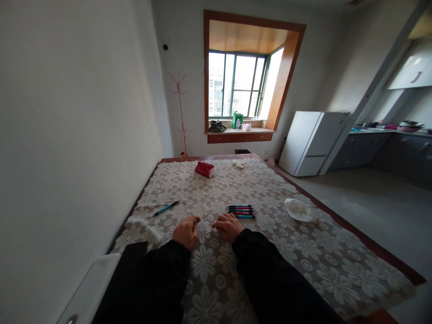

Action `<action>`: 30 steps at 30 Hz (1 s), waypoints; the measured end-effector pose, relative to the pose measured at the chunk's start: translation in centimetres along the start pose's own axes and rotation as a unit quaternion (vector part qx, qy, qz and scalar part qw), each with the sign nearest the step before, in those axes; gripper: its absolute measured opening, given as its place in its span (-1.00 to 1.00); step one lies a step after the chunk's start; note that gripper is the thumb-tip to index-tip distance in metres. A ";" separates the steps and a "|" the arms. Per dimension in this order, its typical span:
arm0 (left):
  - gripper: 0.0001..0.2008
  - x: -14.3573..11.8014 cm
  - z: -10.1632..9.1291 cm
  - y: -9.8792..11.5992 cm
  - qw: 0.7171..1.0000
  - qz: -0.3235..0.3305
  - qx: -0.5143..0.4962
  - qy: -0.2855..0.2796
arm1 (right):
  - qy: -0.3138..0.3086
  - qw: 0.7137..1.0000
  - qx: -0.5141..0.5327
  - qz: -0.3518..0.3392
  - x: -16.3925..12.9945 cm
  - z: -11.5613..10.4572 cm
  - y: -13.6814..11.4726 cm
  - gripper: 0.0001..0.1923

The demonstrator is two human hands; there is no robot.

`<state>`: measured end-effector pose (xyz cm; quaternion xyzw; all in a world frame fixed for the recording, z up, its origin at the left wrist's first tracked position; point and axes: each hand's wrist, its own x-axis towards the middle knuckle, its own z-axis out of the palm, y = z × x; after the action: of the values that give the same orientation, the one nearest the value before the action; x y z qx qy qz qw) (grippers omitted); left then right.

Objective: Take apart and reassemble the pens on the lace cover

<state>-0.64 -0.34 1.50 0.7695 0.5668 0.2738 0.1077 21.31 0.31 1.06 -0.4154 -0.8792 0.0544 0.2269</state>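
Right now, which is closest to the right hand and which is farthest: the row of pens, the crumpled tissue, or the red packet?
From the right hand:
1. Row of pens, just beyond its knuckles.
2. Crumpled tissue, off to the right.
3. Red packet, far up the table.

Long black sleeves on both arms, cuffs reaching wrists; left hand (186, 231), right hand (229, 227) bare, ungloved.

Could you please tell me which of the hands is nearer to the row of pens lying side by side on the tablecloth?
Right. The right hand sits just below the row of pens, almost touching; the left hand is further off.
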 end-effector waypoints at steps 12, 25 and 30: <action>-0.76 0.1 -0.2 0.1 0.999 -0.009 -0.031 -0.006 | 0.011 0.999 0.014 0.030 0.0 -0.5 0.1 -0.80; -0.72 -0.1 -0.6 1.0 0.990 0.065 -0.120 -0.024 | 0.097 0.993 0.021 0.061 0.2 -0.3 0.2 -0.91; -0.76 0.0 -0.1 0.5 0.991 0.000 -0.130 -0.017 | 0.088 0.993 0.020 0.073 0.1 -0.5 0.3 -0.80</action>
<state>-0.32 -0.47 1.81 0.7537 0.5245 0.3320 0.2159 21.71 0.58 1.43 -0.4772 -0.8218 0.0519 0.3070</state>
